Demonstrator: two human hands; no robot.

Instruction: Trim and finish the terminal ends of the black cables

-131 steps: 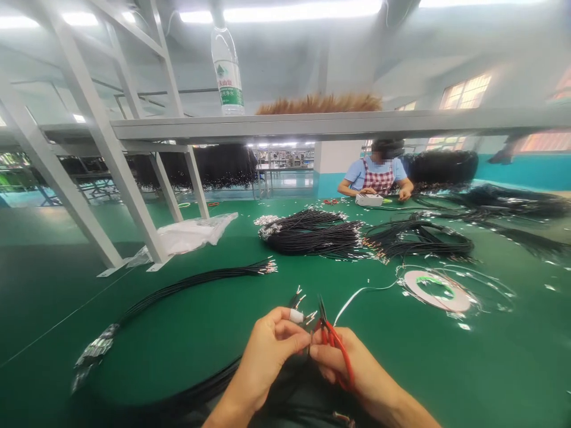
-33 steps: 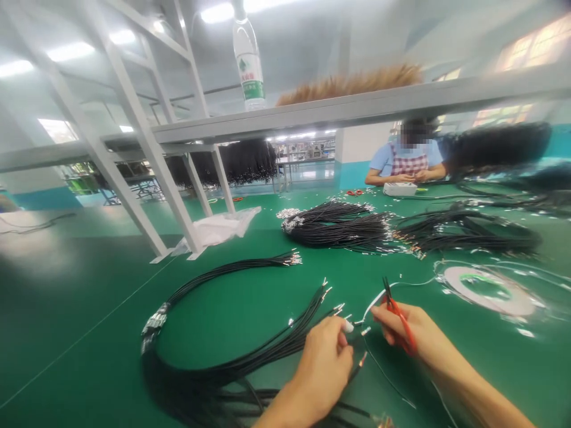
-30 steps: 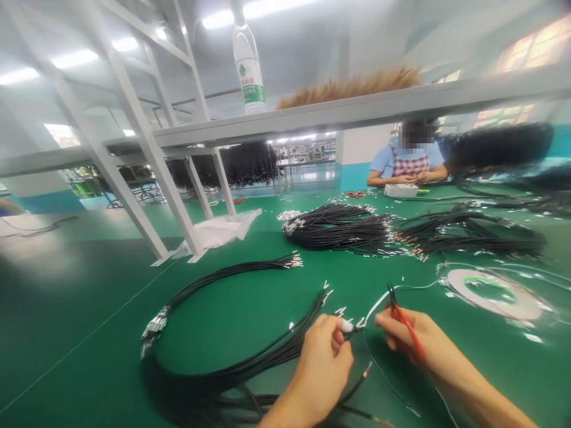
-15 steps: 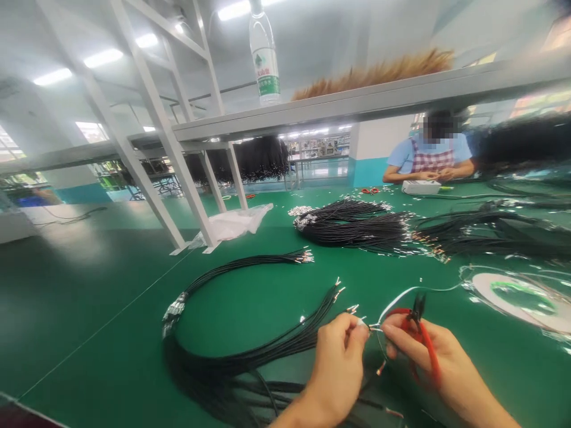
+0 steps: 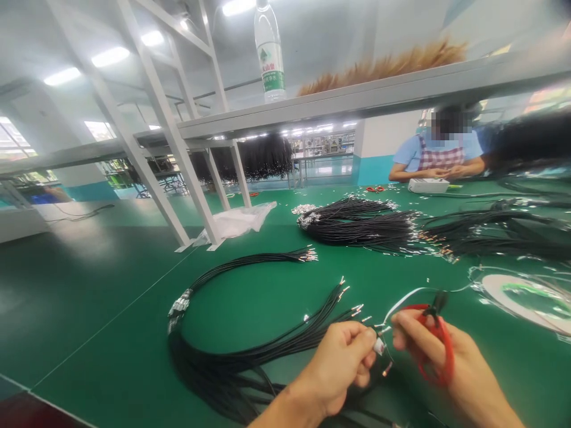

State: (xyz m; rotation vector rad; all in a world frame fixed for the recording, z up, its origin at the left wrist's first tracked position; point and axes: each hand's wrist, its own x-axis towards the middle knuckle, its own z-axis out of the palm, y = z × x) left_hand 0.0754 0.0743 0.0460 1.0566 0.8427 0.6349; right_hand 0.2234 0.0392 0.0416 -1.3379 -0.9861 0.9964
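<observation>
My left hand (image 5: pixel 339 365) is closed in a pinch on a thin black cable near its stripped end, and a small white piece (image 5: pixel 379 346) shows just beyond the fingertips. My right hand (image 5: pixel 468 371) is wrapped round red-handled cutters (image 5: pixel 448 351), jaws pointing up and blurred. Its thumb and forefinger are close to a narrow white strip (image 5: pixel 404 299) that runs back to a white reel (image 5: pixel 495 292); whether they touch it I cannot tell. A curved bundle of black cables (image 5: pixel 214 364), tied with a silvery wrap (image 5: pixel 179 304), lies left of my hands.
Farther back lie more black cable bundles (image 5: pixel 361 227) with white scraps around them. White rack legs (image 5: pixel 196 202) and a clear plastic bag (image 5: pixel 245 220) stand at centre left. A water bottle (image 5: pixel 270 62) rests on the overhead shelf (image 5: pixel 339 104). Another person (image 5: pixel 439 156) works across the table.
My hands have moved slightly apart. The cutters have tilted in my right hand, and the white piece now shows below my left fingertips. The whole view has shifted a little.
</observation>
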